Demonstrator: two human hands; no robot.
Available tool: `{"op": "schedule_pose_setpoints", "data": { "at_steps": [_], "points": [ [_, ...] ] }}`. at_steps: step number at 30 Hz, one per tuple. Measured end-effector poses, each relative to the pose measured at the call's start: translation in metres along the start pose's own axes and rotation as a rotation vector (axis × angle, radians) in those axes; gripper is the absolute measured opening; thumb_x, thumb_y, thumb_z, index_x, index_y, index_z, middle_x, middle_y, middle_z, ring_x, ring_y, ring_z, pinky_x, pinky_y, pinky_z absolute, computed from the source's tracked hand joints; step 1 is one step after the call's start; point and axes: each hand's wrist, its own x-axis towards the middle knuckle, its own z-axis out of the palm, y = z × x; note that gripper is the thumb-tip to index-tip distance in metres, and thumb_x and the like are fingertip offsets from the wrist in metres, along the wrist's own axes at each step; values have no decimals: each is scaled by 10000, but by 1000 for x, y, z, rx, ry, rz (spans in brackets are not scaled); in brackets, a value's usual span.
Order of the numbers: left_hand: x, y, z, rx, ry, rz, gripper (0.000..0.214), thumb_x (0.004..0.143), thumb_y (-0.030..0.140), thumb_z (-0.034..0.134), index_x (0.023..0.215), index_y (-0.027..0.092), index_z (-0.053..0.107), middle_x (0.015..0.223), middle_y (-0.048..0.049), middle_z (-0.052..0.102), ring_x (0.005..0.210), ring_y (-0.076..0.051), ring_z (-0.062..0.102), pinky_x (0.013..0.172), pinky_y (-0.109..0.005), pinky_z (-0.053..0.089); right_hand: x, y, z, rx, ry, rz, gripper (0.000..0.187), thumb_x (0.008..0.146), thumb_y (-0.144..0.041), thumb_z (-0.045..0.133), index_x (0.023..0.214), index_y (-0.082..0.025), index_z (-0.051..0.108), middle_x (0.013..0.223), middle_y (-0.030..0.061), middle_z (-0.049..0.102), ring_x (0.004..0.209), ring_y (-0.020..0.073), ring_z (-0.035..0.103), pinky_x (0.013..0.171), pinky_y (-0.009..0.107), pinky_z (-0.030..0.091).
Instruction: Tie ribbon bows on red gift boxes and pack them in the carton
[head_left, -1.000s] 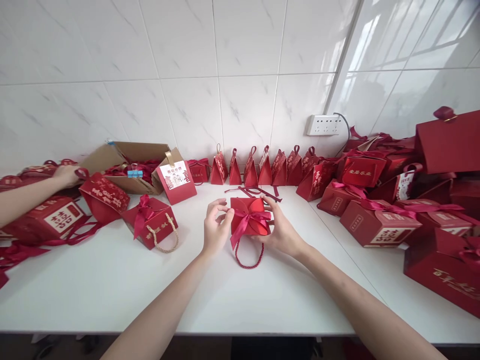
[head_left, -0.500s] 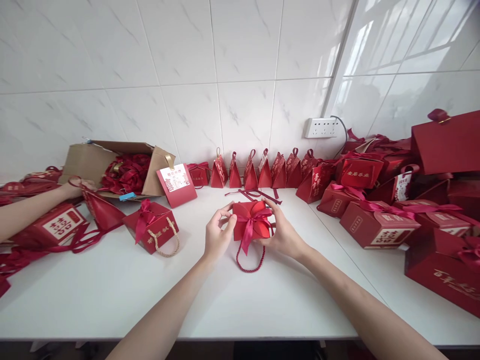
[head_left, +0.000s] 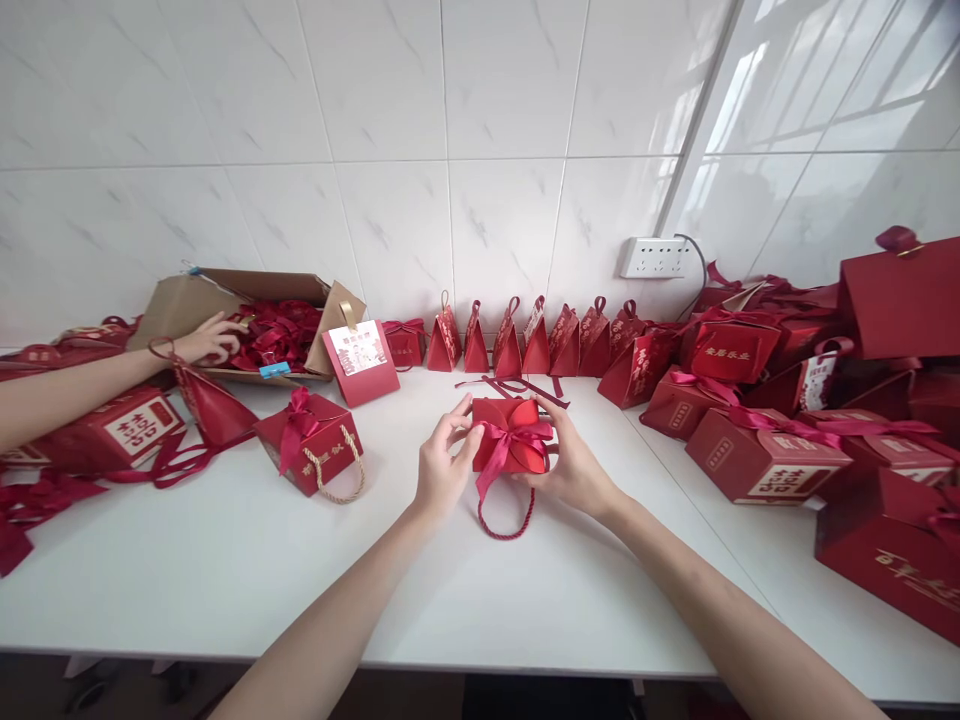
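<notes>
A small red gift box (head_left: 517, 428) with petal flaps, a red satin bow and a red cord handle hanging below it sits between my two hands over the white table (head_left: 225, 570). My left hand (head_left: 442, 468) pinches the box's left edge with thumb and fingertips. My right hand (head_left: 574, 462) cups the box's right side, its fingers curled round it.
A row of small red pyramid boxes (head_left: 536, 340) lines the tiled wall. Larger red boxes (head_left: 757, 455) pile up at right. A red box with a gold cord (head_left: 311, 445) lies left of centre. Another person's hand (head_left: 206, 340) reaches into a cardboard carton (head_left: 187, 305) of ribbons at far left.
The box stays in both my hands, tipped slightly, with my left fingers shifted on its edge. The other person's hand has moved from the red bag up into the carton.
</notes>
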Motion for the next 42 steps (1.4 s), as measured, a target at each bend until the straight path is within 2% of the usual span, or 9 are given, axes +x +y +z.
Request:
{"op": "schedule_pose_setpoints", "data": {
  "at_steps": [2, 4, 8, 24, 28, 32, 35, 39, 42],
  "points": [
    [-3, 0, 2, 177, 41, 218, 105, 854, 275, 542, 798, 185, 539, 1268, -121, 506, 1185, -222, 505, 919, -400, 478, 0, 1, 0, 2, -4, -19, 897, 655, -294, 745, 1376, -303, 210, 1380, 111, 328, 1179, 277, 446, 845, 426, 531],
    [-5, 2, 3, 317, 87, 418, 44, 830, 225, 584, 802, 194, 572, 1127, -93, 506, 1101, -200, 512, 889, -377, 481, 0, 2, 0, 10, -10, -27, 899, 658, -294, 742, 1379, -306, 204, 1377, 115, 323, 1153, 272, 467, 846, 432, 531],
    [-8, 9, 4, 390, 65, 655, 37, 788, 195, 646, 792, 210, 613, 814, -23, 443, 794, -136, 477, 706, -267, 471, 1, 1, 1, 12, -3, -28, 876, 668, -289, 728, 1372, -308, 208, 1349, 113, 348, 1136, 262, 481, 854, 437, 526],
    [-6, 15, -1, 382, 41, 728, 27, 788, 207, 653, 788, 219, 628, 793, -18, 435, 770, -134, 457, 673, -258, 437, 1, 1, 2, 4, 7, -23, 878, 671, -340, 728, 1381, -305, 212, 1367, 122, 348, 1157, 279, 469, 825, 435, 536],
    [-1, 11, -2, 356, 94, 583, 49, 802, 226, 630, 766, 206, 604, 791, -16, 450, 771, -131, 493, 682, -261, 456, -1, 1, 1, 10, 1, -17, 907, 653, -345, 740, 1387, -314, 208, 1379, 116, 336, 1155, 275, 471, 836, 442, 534],
    [12, -11, -9, 311, 193, 116, 105, 784, 288, 612, 734, 197, 595, 822, -27, 508, 837, -158, 530, 737, -295, 467, 2, -2, -7, 12, -3, 37, 933, 618, -373, 760, 1384, -305, 232, 1380, 117, 341, 1153, 284, 470, 840, 459, 529],
    [21, -31, -17, 282, 214, -191, 155, 738, 343, 588, 720, 188, 595, 844, -50, 540, 869, -195, 537, 695, -309, 474, 9, -4, -20, 145, 93, 186, 923, 583, -430, 778, 1351, -283, 288, 1342, 118, 410, 1161, 299, 478, 868, 484, 510],
    [26, -39, -19, 249, 181, -243, 217, 673, 396, 563, 680, 182, 595, 810, -69, 553, 849, -233, 538, 661, -343, 475, 13, -11, -39, 674, 196, 434, 600, 716, -624, 576, 1153, -227, 470, 1207, 116, 556, 1068, 290, 572, 882, 493, 504],
    [25, -35, -16, 219, 111, -229, 239, 638, 427, 563, 636, 189, 594, 790, -76, 561, 828, -253, 541, 669, -379, 473, -1, -20, -53, 966, 237, 558, 549, 783, -685, 401, 1032, -211, 525, 1128, 104, 610, 1072, 276, 579, 935, 493, 473]
  ]
}}
